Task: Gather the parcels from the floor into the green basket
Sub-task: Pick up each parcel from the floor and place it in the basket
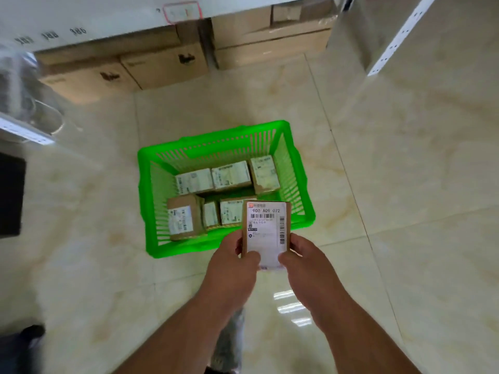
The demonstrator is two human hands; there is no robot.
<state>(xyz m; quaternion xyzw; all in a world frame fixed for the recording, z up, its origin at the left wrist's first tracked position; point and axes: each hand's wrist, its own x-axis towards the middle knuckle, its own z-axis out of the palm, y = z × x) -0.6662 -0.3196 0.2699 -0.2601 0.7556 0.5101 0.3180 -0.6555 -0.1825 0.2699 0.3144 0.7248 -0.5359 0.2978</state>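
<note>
A bright green slatted basket [151, 201] stands on the tiled floor in the middle of the head view. Several small brown parcels with white labels lie inside it, such as one at the near left [183, 217] and one at the far right [264, 174]. I hold another brown parcel [266, 230] with a white barcode label facing up, above the basket's near right corner. My left hand [233, 261] grips its lower left edge and my right hand [306, 260] grips its lower right edge.
Cardboard boxes [162, 66] are stacked under a white shelf [81, 20] at the back. A white perforated shelf upright [399, 36] stands at the far right. A dark object [10, 195] sits at the left edge. Glossy cream floor tiles [405, 184] surround the basket.
</note>
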